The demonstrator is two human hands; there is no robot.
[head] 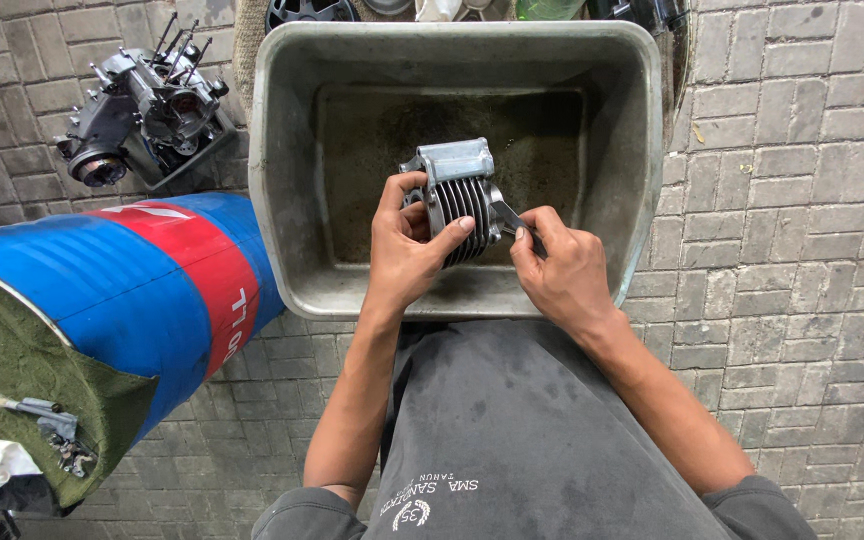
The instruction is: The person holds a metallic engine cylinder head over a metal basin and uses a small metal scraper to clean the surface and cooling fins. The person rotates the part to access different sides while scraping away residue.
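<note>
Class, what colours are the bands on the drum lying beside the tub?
Blue with a red band edged in white on the drum, head view.

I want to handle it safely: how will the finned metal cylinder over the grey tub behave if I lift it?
The finned metal cylinder looks like cast metal, so probably rigid and heavy for its size. Its thin fins may give grip but could bend or chip if dropped. The left hand wraps it fully, which suggests it needs a firm hold.

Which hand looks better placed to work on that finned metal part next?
Probably the right hand: it pinches a small tool against the finned engine part, while the left hand is occupied gripping it.
</note>
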